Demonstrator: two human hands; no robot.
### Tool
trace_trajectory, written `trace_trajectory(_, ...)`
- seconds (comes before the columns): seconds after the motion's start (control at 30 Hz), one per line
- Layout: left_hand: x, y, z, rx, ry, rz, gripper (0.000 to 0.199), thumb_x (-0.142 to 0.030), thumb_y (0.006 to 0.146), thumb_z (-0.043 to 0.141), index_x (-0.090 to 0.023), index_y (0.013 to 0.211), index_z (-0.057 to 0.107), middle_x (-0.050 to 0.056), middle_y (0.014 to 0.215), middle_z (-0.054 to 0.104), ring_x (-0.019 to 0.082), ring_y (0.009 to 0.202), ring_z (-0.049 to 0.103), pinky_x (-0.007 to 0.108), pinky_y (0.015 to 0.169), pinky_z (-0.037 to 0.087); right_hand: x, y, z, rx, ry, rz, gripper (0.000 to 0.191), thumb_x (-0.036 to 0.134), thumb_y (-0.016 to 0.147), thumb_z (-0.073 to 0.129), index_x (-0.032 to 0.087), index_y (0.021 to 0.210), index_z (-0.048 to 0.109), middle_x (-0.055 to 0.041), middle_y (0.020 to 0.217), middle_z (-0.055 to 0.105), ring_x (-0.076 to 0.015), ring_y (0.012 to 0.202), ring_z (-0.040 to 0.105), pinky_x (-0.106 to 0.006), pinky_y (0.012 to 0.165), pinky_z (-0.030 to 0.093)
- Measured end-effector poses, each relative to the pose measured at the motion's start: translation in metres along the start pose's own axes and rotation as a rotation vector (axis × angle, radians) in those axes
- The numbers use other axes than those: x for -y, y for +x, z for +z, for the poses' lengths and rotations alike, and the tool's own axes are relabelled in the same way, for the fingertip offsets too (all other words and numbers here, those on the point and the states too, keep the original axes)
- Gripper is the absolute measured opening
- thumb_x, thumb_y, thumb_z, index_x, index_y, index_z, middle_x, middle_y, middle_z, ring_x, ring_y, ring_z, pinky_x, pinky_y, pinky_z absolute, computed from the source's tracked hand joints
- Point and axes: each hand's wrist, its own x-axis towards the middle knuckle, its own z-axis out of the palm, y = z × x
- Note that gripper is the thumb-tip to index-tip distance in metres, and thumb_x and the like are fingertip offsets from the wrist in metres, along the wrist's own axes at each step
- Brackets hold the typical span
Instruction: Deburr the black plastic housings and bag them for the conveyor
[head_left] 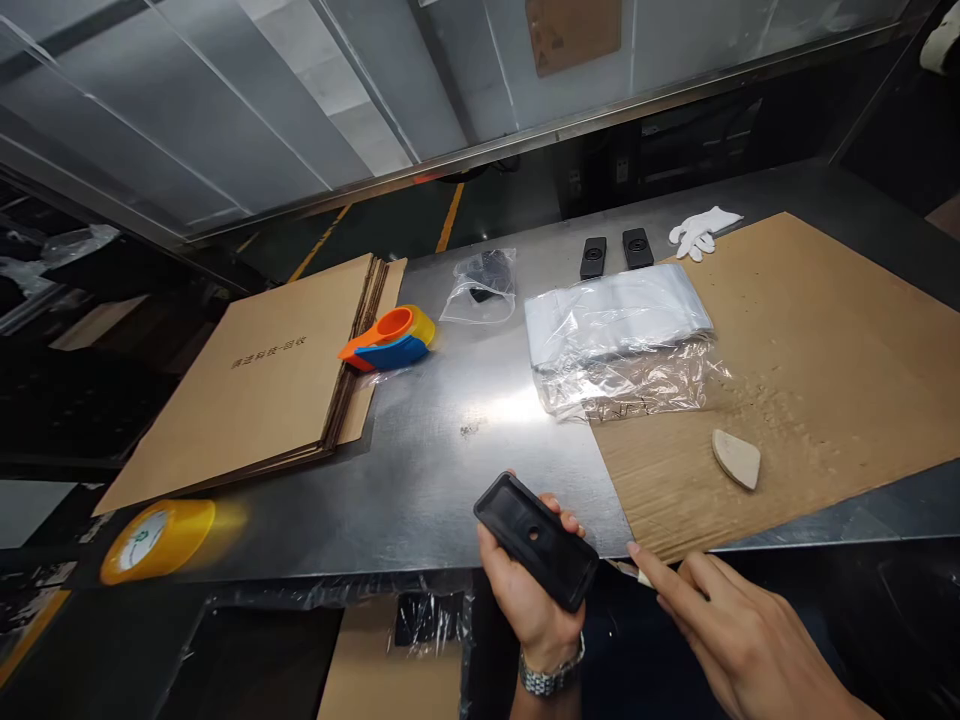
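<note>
My left hand [529,600], with a metal-band watch at its wrist, holds a black rectangular plastic housing [534,540] from below, fingers wrapped round its sides. The hollow side of the housing faces up, and a small round hole shows near its middle. To the right, close to the housing's lower end but apart from it, my right hand [739,625] is closed round a thin pale tool [636,573]. The index finger lies along this tool. Most of it is hidden by the fingers, so its kind cannot be made out.
On the metal table [480,440] lie a cardboard stack [262,370], a tape dispenser [394,340], a tape roll [157,540], a bagged dark part [484,280], plastic bags [619,315], two black parts [637,248] and a white glove [701,233]. A beige wedge-shaped block [736,460] rests on a cardboard sheet [840,370].
</note>
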Motion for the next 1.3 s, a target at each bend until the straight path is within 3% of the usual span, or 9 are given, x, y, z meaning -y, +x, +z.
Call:
trace_trajectory(0.27, 0.001, -0.004, 0.002, 0.070, 0.035, -0.032, 0.041, -0.042, 0.086, 0.035, -0.029, 0.122, 0.047, 0.003, 0.067, 0.058, 0.016, 0.052, 0.055, 0.026, 0.049, 0.046, 0.005, 0.004, -0.008, -0.067, -0.133, -0.032, 0.037, 0.023, 0.095, 0.028, 0.017, 0.114, 0.059, -0.0032, 0.064, 0.052, -0.0130, 0.056, 0.053, -0.021, 0.049, 0.042)
trace_trajectory(0.9, 0.005, -0.009, -0.001, 0.139, 0.050, 0.019, 0.046, -0.051, 0.084, 0.037, -0.028, 0.122, 0.048, 0.003, 0.069, 0.058, 0.016, 0.053, 0.055, 0.027, 0.049, 0.046, 0.006, 0.001, -0.008, -0.047, -0.205, -0.018, 0.042, 0.020, 0.095, 0.022, 0.021, 0.108, 0.062, -0.0017, 0.060, 0.050, -0.0127, 0.053, 0.049, -0.023, 0.050, 0.034)
trace_trajectory(1.0, 0.005, -0.007, -0.001, 0.120, 0.064, -0.022, 0.043, -0.051, 0.083, 0.040, -0.024, 0.112, 0.056, 0.003, 0.070, 0.058, 0.016, 0.054, 0.056, 0.027, 0.051, 0.048, 0.006, 0.001, -0.006, -0.086, -0.236, -0.019, 0.042, 0.016, 0.094, 0.023, 0.021, 0.108, 0.062, -0.0028, 0.061, 0.051, -0.0133, 0.053, 0.047, -0.024, 0.051, 0.034)
trace_trajectory(1.13, 0.002, -0.003, -0.002, 0.097, 0.097, -0.169, 0.046, -0.054, 0.082, 0.043, -0.014, 0.079, 0.064, 0.004, 0.068, 0.059, 0.014, 0.053, 0.056, 0.024, 0.048, 0.047, 0.002, 0.002, -0.006, -0.097, -0.203, -0.042, 0.037, 0.019, 0.094, 0.027, 0.019, 0.109, 0.061, -0.0024, 0.062, 0.052, -0.0125, 0.054, 0.049, -0.024, 0.051, 0.034)
trace_trajectory(1.3, 0.000, 0.002, -0.007, 0.174, 0.133, -0.304, 0.053, -0.055, 0.084, 0.038, -0.010, 0.073, 0.064, 0.006, 0.065, 0.060, 0.014, 0.055, 0.057, 0.023, 0.051, 0.047, -0.005, 0.003, -0.008, -0.016, -0.082, -0.021, 0.035, 0.023, 0.097, 0.025, 0.018, 0.105, 0.059, 0.0008, 0.060, 0.054, -0.0116, 0.054, 0.053, -0.024, 0.051, 0.033)
